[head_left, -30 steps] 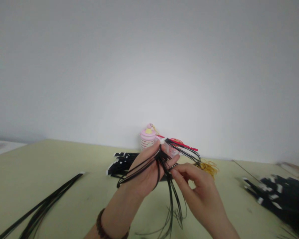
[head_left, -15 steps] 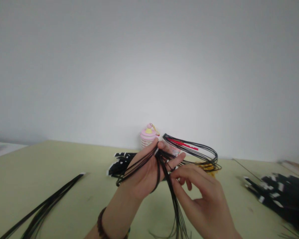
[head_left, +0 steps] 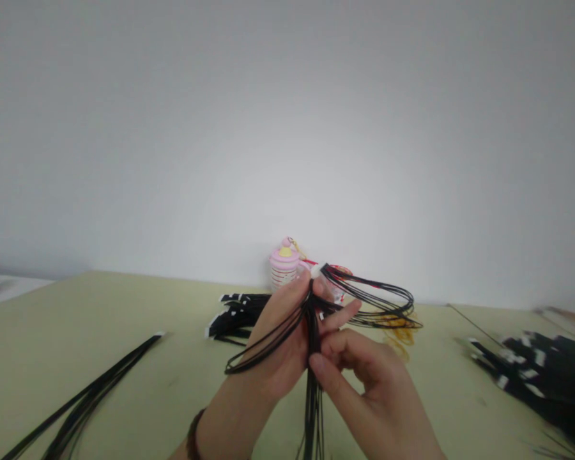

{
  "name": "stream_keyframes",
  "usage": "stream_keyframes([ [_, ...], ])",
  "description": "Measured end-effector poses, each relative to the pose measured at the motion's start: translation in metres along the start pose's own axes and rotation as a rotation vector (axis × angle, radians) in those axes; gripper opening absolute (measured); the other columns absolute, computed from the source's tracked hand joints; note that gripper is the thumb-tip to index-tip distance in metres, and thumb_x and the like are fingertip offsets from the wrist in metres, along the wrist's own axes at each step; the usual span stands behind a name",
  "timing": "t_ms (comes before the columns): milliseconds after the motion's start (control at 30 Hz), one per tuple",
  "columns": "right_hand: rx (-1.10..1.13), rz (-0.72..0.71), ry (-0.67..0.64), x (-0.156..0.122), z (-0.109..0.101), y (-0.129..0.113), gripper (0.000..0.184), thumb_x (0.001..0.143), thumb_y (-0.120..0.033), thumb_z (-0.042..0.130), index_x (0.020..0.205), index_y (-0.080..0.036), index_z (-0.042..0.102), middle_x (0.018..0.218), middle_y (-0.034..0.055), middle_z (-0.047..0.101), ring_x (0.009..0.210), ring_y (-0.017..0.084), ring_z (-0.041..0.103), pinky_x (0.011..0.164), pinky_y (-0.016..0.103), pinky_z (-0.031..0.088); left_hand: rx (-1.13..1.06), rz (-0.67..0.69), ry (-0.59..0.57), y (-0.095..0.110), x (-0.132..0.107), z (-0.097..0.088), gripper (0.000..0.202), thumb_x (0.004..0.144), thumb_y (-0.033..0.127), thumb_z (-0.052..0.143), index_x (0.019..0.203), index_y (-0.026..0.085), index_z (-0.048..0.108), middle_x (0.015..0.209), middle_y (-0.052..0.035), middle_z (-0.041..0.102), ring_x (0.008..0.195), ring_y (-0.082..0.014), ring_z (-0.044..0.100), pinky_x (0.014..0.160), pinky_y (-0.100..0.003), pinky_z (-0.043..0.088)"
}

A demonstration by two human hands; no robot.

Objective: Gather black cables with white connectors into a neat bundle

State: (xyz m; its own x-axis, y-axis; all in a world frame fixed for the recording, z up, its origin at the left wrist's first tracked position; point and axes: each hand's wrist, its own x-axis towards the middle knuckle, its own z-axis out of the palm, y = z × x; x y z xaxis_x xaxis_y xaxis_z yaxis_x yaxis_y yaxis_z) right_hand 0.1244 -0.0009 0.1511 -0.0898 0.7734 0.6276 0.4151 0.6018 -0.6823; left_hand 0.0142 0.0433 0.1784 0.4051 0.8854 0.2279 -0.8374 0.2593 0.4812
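Observation:
My left hand [head_left: 280,348] is raised over the table, palm toward me, with a bundle of thin black cords [head_left: 311,332] looped around its fingers. One loop of the cords [head_left: 378,297] sticks out to the right, and the loose ends hang straight down. My right hand [head_left: 364,390] is closed, pinching the hanging cords just below the left palm. A dark bead bracelet [head_left: 194,434] sits on my left wrist.
On the yellow-green table [head_left: 124,306] a long bundle of black cords [head_left: 81,399] lies at left. A stack of black strips with white tips [head_left: 234,313] lies behind my hands, another pile [head_left: 536,377] at right. A pink toy cup [head_left: 284,265] and yellow rubber bands [head_left: 397,329] stand near the wall.
My right hand has slid in under the left palm and gathered the hanging cords into one straight strand. The loop on the right has grown, then flattened a little.

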Motion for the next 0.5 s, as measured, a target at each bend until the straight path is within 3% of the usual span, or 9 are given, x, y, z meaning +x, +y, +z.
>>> stream_keyframes([
  [100, 0.177, 0.16, -0.1, 0.0, 0.0, -0.001, 0.021, 0.082, -0.031, 0.054, 0.067, -0.016, 0.055, 0.054, -0.002, 0.053, 0.049, 0.009, 0.05, 0.046, 0.018, 0.04, 0.005, -0.005, -0.026, 0.0, 0.0, 0.002, 0.026, 0.091, 0.017, 0.043, 0.075, 0.007, 0.061, 0.069, -0.0007, 0.057, 0.075, -0.0095, 0.06, 0.099, -0.047, 0.046],
  [167, 0.201, 0.184, -0.122, -0.001, -0.002, 0.0, 0.022, 0.084, -0.033, 0.052, 0.071, -0.016, 0.056, 0.057, -0.0017, 0.053, 0.051, 0.009, 0.05, 0.048, 0.019, 0.04, 0.0, -0.005, -0.023, 0.0, 0.0, 0.002, 0.027, 0.092, 0.017, 0.043, 0.075, 0.007, 0.061, 0.068, -0.0004, 0.056, 0.072, -0.0083, 0.059, 0.099, -0.046, 0.046],
  [400, -0.004, -0.057, -0.049, -0.001, -0.014, 0.002, 0.016, 0.087, -0.021, 0.049, 0.074, -0.018, 0.058, 0.067, -0.0026, 0.058, 0.061, 0.007, 0.052, 0.057, 0.017, 0.04, 0.0, 0.014, 0.012, 0.0, 0.0, 0.002, 0.02, 0.092, 0.016, 0.042, 0.091, 0.008, 0.06, 0.07, -0.0008, 0.055, 0.073, -0.0089, 0.058, 0.096, -0.047, 0.047],
  [500, -0.057, -0.099, -0.021, 0.001, -0.019, 0.005, 0.012, 0.087, -0.02, 0.05, 0.08, -0.019, 0.06, 0.075, -0.0026, 0.062, 0.069, 0.008, 0.055, 0.064, 0.018, 0.041, -0.011, -0.004, 0.03, 0.0, -0.001, 0.002, 0.018, 0.091, 0.015, 0.043, 0.089, 0.008, 0.059, 0.073, -0.0022, 0.055, 0.074, -0.0094, 0.058, 0.094, -0.045, 0.049],
])
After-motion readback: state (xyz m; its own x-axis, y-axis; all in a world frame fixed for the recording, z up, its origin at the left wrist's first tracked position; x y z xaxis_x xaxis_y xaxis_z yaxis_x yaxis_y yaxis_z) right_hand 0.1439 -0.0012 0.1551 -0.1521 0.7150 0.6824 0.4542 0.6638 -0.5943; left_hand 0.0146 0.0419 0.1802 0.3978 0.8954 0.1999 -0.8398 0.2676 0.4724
